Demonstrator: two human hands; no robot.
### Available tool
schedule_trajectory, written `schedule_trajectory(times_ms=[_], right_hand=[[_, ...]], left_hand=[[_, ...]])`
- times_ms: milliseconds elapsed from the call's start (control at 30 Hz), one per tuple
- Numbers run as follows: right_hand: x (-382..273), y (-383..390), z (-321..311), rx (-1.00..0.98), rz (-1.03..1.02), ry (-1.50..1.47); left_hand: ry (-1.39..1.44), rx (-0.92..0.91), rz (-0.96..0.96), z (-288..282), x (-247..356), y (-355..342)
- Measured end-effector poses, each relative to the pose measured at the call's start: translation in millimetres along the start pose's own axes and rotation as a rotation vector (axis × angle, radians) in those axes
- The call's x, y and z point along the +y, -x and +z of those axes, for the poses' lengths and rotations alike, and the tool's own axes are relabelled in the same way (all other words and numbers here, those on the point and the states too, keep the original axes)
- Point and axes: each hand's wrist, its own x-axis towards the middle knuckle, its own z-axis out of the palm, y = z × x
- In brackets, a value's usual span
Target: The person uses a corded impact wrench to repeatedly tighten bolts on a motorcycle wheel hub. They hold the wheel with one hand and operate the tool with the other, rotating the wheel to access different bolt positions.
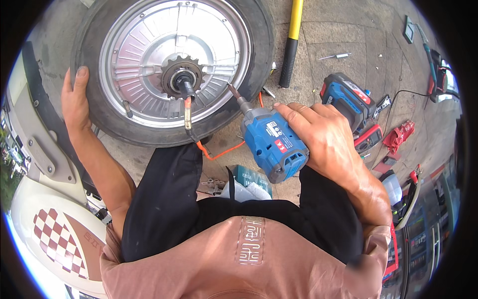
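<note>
A wheel with a black tyre [259, 55] and a silver hub [144, 40] stands tilted before my knees. A toothed sprocket [166, 82] surrounds its axle, and a cable with an orange section [187, 107] comes from the axle end. My left hand [77, 102] rests against the tyre's left edge, fingers stretched and apart. My right hand [321, 132] is wrapped around the grip of a blue cordless driver [271, 142]. Its bit [234, 92] points at the wheel's lower right rim; whether it touches, I cannot tell. The driver's battery [351, 94] shows beyond my hand.
A yellow-and-black bar [290, 55] and a small screwdriver [341, 56] lie on the paving. At right are a red multimeter [368, 138] and a red cloth [398, 137]. A teal box [254, 177] sits between my legs. A cream scooter body [30, 199] stands at left.
</note>
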Motion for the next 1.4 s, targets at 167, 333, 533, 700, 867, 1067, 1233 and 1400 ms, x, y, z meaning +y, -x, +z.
schedule_trajectory(times_ms=[167, 333, 533, 700, 867, 1067, 1233, 1400], right_hand=[[-4.4, 6.0, 15.6, 0.039, 0.137, -0.426], [-1.0, 9.5, 25.0, 0.050, 0.109, -0.372], [-0.6, 7.9, 18.8, 0.028, 0.110, -0.279], [5.5, 4.3, 18.0, 0.083, 0.066, -0.287], [8.6, 5.8, 16.9, 0.042, 0.090, -0.274], [11.6, 4.2, 16.9, 0.051, 0.072, -0.259], [12.7, 4.3, 16.5, 0.052, 0.073, -0.272], [10.9, 4.3, 15.3, 0.033, 0.056, -0.247]], left_hand=[[-0.036, 0.004, 0.036, -1.4, -3.0, 0.0], [-0.019, -0.006, 0.006, -1.3, -3.3, -0.6], [0.001, -0.036, 0.017, -2.2, -2.6, -0.8], [-0.007, 0.005, 0.007, -3.9, -6.0, -2.7], [-0.009, -0.020, 0.024, -5.8, -7.2, -3.3], [-0.014, -0.017, 0.044, -8.4, -11.1, -6.6], [0.006, -0.007, 0.028, -9.0, -13.6, -6.7], [0.009, 0.006, 0.014, -6.7, -10.2, -4.3]])
